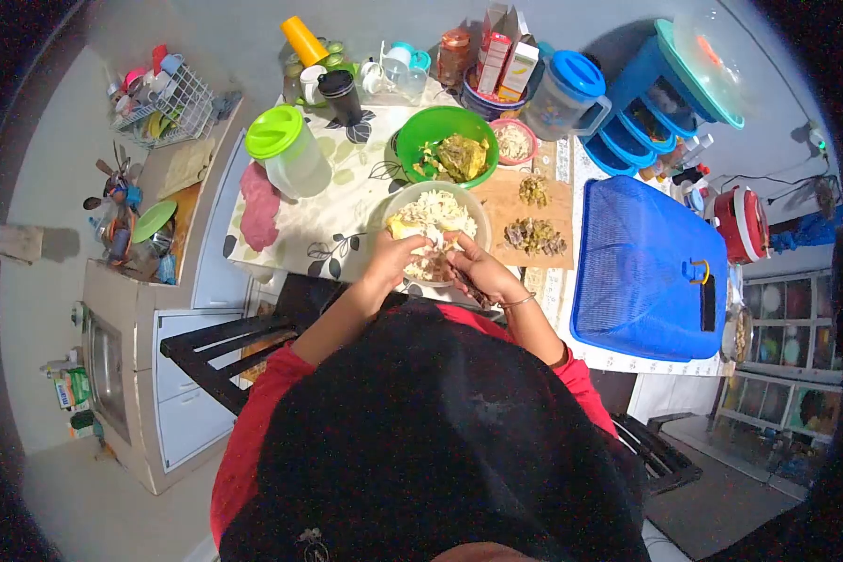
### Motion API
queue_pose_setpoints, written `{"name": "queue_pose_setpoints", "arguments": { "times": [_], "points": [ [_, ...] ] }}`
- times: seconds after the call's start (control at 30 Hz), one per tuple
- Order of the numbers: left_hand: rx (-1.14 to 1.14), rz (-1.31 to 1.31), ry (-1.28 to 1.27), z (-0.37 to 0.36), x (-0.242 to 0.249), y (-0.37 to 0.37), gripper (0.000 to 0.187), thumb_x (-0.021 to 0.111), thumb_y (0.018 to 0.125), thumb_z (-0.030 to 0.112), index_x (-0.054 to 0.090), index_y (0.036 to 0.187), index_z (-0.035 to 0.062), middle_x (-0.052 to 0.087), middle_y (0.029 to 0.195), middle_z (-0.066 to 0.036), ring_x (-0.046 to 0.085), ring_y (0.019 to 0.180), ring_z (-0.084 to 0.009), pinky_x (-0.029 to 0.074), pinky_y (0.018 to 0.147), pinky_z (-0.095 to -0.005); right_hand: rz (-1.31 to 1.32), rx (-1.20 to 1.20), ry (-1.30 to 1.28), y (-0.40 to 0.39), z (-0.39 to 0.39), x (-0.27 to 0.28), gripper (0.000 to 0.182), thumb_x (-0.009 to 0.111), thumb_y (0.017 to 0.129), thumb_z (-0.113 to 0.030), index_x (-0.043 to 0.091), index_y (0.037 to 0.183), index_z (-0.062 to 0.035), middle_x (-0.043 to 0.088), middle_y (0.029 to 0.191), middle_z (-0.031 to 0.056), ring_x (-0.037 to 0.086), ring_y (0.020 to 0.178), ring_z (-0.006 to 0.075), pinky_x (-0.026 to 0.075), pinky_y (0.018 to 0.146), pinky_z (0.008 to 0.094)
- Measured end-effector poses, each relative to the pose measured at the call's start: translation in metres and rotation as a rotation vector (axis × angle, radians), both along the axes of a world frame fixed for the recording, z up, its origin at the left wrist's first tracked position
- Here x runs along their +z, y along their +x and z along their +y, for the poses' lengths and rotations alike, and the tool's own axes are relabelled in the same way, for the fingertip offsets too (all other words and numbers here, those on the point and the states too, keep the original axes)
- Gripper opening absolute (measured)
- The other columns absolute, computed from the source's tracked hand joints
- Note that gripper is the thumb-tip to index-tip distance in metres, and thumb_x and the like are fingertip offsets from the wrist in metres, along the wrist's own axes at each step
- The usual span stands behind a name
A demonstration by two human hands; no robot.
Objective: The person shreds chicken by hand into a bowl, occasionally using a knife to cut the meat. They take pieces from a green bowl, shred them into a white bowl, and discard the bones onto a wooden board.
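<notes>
Both hands are working at the near rim of a pale bowl (437,211) of shredded whitish food, which is sitting on the counter (347,225) just in front of the person. The left hand (392,258) is curling over the bowl's near-left edge, its grip closing on a piece of the pale food (428,265). The right hand (478,270) is meeting it from the right, fingers bent and pinching at the same piece; how tightly either grip is closing is hard to tell, since the fingers are overlapping.

Just behind the bowl a green bowl (443,140) is holding leafy scraps. To the right, touching the pale bowl's side, a wooden cutting board (506,201) is carrying two heaps of chopped greens. A blue mesh food cover (642,267) is lying further right, and a jug with a green lid (290,150) is standing to the left.
</notes>
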State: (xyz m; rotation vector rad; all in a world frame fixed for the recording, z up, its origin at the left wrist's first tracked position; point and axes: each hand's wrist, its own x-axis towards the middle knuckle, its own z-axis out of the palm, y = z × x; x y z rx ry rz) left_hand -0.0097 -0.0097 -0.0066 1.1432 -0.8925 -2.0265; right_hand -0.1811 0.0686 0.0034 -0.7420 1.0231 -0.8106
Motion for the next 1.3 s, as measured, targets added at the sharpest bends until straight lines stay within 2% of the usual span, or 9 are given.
{"name": "queue_pose_setpoints", "arguments": {
  "times": [0.23,0.37,0.47,0.6,0.73,0.77,0.9,0.97,1.3],
  "points": [
    [-0.117,0.058,-0.015,-0.001,-0.008,0.003,0.036,0.059,0.079,0.0,0.052,0.114,0.0004,0.062,0.105,-0.009,0.062,0.088,-0.0199,0.053,0.079,-0.037,-0.011,-0.055,-0.014,-0.003,0.0,0.005,0.031,0.043,0.097,-0.019,0.036,0.126,-0.0156,0.05,0.07,0.0005,0.043,0.047,0.0075,0.034,0.039,0.0193],
    [-0.039,0.084,0.08,-0.001,0.003,0.002,0.041,0.057,0.08,0.002,0.048,0.12,-0.0002,0.058,0.113,-0.01,0.058,0.102,-0.0196,0.052,0.081,-0.0339,-0.039,-0.192,-0.001,-0.008,-0.005,0.007,0.024,0.041,0.097,-0.018,0.037,0.121,-0.0153,0.05,0.069,0.0018,0.043,0.046,0.0082,0.034,0.04,0.0197],
    [-0.124,0.027,-0.014,-0.002,0.0,0.005,0.043,0.059,0.08,0.003,0.048,0.121,-0.0003,0.059,0.11,-0.009,0.059,0.098,-0.0184,0.051,0.08,-0.0313,-0.049,0.085,0.004,-0.008,0.0,0.007,0.028,0.042,0.097,-0.019,0.037,0.124,-0.0149,0.051,0.07,0.0004,0.044,0.048,0.0085,0.037,0.043,0.0203],
    [-0.119,-0.019,-0.081,-0.007,-0.016,0.008,0.04,0.061,0.079,0.003,0.052,0.117,-0.0001,0.063,0.104,-0.007,0.061,0.09,-0.0164,0.051,0.073,-0.0283,-0.235,-0.125,0.022,-0.008,0.003,0.027,0.029,0.042,0.097,-0.016,0.036,0.125,-0.0142,0.051,0.07,-0.0002,0.044,0.048,0.007,0.035,0.04,0.0193],
    [-0.038,-0.027,-0.086,-0.002,-0.008,0.006,0.038,0.064,0.075,-0.001,0.056,0.112,0.0017,0.064,0.1,-0.006,0.063,0.083,-0.0148,0.051,0.066,-0.0268,-0.034,0.039,-0.027,-0.008,0.0,0.007,0.033,0.042,0.096,-0.019,0.034,0.128,-0.0147,0.052,0.07,0.0002,0.045,0.048,0.0068,0.035,0.039,0.0189],
    [0.009,-0.047,-0.078,-0.001,-0.005,0.003,0.039,0.064,0.073,-0.002,0.057,0.111,0.0027,0.064,0.099,-0.006,0.063,0.081,-0.0143,0.051,0.064,-0.0264,0.021,-0.065,-0.015,-0.011,-0.001,0.005,0.038,0.044,0.096,-0.021,0.032,0.131,-0.0152,0.052,0.07,-0.0008,0.045,0.047,0.0068,0.035,0.039,0.0185],
    [-0.038,0.013,-0.064,-0.003,-0.008,0.005,0.043,0.062,0.075,-0.004,0.053,0.116,0.0016,0.063,0.102,-0.009,0.063,0.087,-0.0178,0.051,0.065,-0.0288,0.052,0.046,0.097,-0.004,0.0,0.021,0.041,0.043,0.096,-0.018,0.029,0.135,-0.0156,0.05,0.072,0.0007,0.045,0.05,0.0085,0.035,0.041,0.0205],
    [0.005,0.02,-0.028,-0.002,-0.014,0.003,0.042,0.061,0.075,-0.005,0.051,0.116,0.0011,0.062,0.102,-0.009,0.063,0.085,-0.0193,0.053,0.067,-0.0298,0.058,-0.032,0.022,-0.01,-0.004,-0.01,0.043,0.044,0.096,-0.019,0.027,0.136,-0.0154,0.05,0.072,0.0012,0.045,0.05,0.009,0.035,0.041,0.0207],
    [0.118,0.052,0.044,0.0,-0.006,0.005,0.042,0.058,0.078,-0.006,0.046,0.117,0.0009,0.056,0.108,-0.013,0.06,0.094,-0.0213,0.055,0.076,-0.0323,0.097,-0.114,0.019,-0.016,-0.01,0.003,0.041,0.045,0.096,-0.02,0.032,0.134,-0.0127,0.052,0.07,-0.0012,0.043,0.048,0.0072,0.033,0.039,0.0201]
  ]
}}
